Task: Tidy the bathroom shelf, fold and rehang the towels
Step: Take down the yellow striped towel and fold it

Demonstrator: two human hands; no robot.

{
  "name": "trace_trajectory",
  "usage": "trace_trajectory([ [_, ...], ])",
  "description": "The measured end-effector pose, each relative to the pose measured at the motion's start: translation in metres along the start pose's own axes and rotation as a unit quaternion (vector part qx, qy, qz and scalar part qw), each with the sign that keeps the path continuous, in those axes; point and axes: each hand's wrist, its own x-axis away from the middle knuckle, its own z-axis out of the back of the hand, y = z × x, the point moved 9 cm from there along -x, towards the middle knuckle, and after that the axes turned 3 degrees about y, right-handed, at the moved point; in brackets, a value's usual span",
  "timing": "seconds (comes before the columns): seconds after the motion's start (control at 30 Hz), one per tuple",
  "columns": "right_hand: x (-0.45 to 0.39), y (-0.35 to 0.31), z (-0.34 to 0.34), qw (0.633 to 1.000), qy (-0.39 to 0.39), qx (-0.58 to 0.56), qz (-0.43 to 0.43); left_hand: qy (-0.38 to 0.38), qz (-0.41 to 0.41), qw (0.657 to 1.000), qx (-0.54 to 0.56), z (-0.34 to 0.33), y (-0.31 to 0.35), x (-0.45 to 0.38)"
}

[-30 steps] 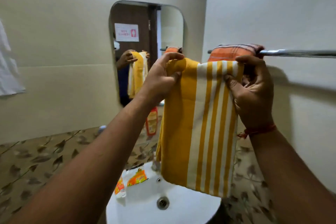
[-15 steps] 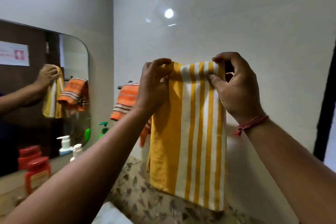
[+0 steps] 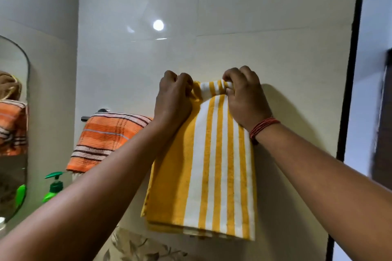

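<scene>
A folded yellow-and-white striped towel (image 3: 210,165) hangs flat against the cream wall, its top edge bunched between my hands. My left hand (image 3: 172,101) grips the top left corner and my right hand (image 3: 244,99) grips the top right, both fists closed on the cloth. An orange striped towel (image 3: 106,142) is draped over the towel rail (image 3: 93,115) to the left. The rail is hidden behind my hands and the yellow towel, so I cannot tell whether the towel rests on it.
A green pump bottle (image 3: 54,186) stands below the orange towel. The mirror (image 3: 12,125) at the left edge reflects that towel. A dark door frame (image 3: 347,112) runs down the right. Leaf-patterned tiles (image 3: 137,246) show beneath the yellow towel.
My view has swung right, away from the mirror and sink. Both hands carried the yellow towel to the right of the orange one and up close to the wall, bunching its top edge.
</scene>
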Motion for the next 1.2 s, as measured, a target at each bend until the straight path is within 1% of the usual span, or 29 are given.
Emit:
trace_trajectory([
  [0.1, -0.002, -0.007, -0.006, 0.999, -0.001, 0.050, 0.000, 0.021, -0.011, 0.998, -0.057, 0.001, -0.004, -0.002],
  [0.2, -0.002, -0.011, -0.010, 0.995, -0.019, 0.099, -0.001, 0.034, -0.068, 0.990, -0.120, 0.000, 0.002, -0.001],
  [0.3, 0.004, -0.012, -0.009, 0.990, -0.028, 0.137, -0.008, 0.018, -0.122, 0.988, -0.092, 0.001, 0.015, 0.001],
  [0.37, 0.008, -0.013, -0.010, 0.987, -0.039, 0.154, -0.025, -0.004, -0.127, 0.991, -0.045, 0.005, 0.020, 0.007],
  [0.43, 0.009, -0.016, -0.011, 0.984, -0.047, 0.165, -0.036, -0.030, -0.145, 0.988, -0.034, 0.005, 0.023, 0.022],
  [0.53, 0.011, -0.021, -0.015, 0.981, -0.076, 0.174, -0.047, -0.121, -0.162, 0.979, -0.029, -0.007, 0.021, 0.048],
  [0.63, 0.014, -0.026, -0.020, 0.967, -0.132, 0.212, -0.043, -0.208, -0.134, 0.969, -0.029, -0.016, 0.007, 0.054],
  [0.7, 0.016, -0.037, -0.023, 0.944, -0.162, 0.288, -0.002, -0.275, -0.102, 0.955, -0.032, -0.023, -0.003, 0.051],
  [0.77, 0.020, -0.059, -0.028, 0.918, -0.183, 0.342, 0.077, -0.342, -0.080, 0.936, -0.031, -0.030, -0.007, 0.050],
  [0.8, 0.027, -0.068, -0.032, 0.913, -0.212, 0.331, 0.107, -0.371, -0.074, 0.925, -0.034, -0.034, -0.008, 0.049],
  [0.83, 0.036, -0.073, -0.037, 0.915, -0.259, 0.290, 0.109, -0.398, -0.067, 0.914, -0.036, -0.037, -0.008, 0.049],
  [0.87, 0.046, -0.071, -0.040, 0.916, -0.324, 0.229, 0.061, -0.425, -0.055, 0.903, -0.033, -0.041, -0.009, 0.049],
  [0.9, 0.056, -0.064, -0.043, 0.903, -0.394, 0.171, -0.017, -0.451, -0.039, 0.892, -0.022, -0.044, -0.010, 0.050],
  [0.93, 0.065, -0.056, -0.044, 0.882, -0.444, 0.129, -0.091, -0.474, -0.023, 0.880, -0.005, -0.046, -0.011, 0.050],
  [0.97, 0.070, -0.053, -0.044, 0.862, -0.477, 0.111, -0.126, -0.493, -0.010, 0.870, 0.009, -0.048, -0.012, 0.051],
  [1.07, 0.072, -0.047, -0.053, 0.816, -0.548, 0.104, -0.152, -0.534, 0.000, 0.845, 0.023, -0.055, -0.014, 0.053],
  [1.13, 0.073, -0.043, -0.061, 0.789, -0.579, 0.068, -0.193, -0.552, 0.006, 0.834, 0.019, -0.058, -0.016, 0.055],
  [1.17, 0.075, -0.041, -0.065, 0.777, -0.589, 0.050, -0.214, -0.541, -0.015, 0.841, -0.010, -0.057, -0.015, 0.053],
  [1.2, 0.076, -0.041, -0.067, 0.765, -0.601, 0.034, -0.229, -0.504, -0.058, 0.859, -0.063, -0.053, -0.012, 0.048],
])
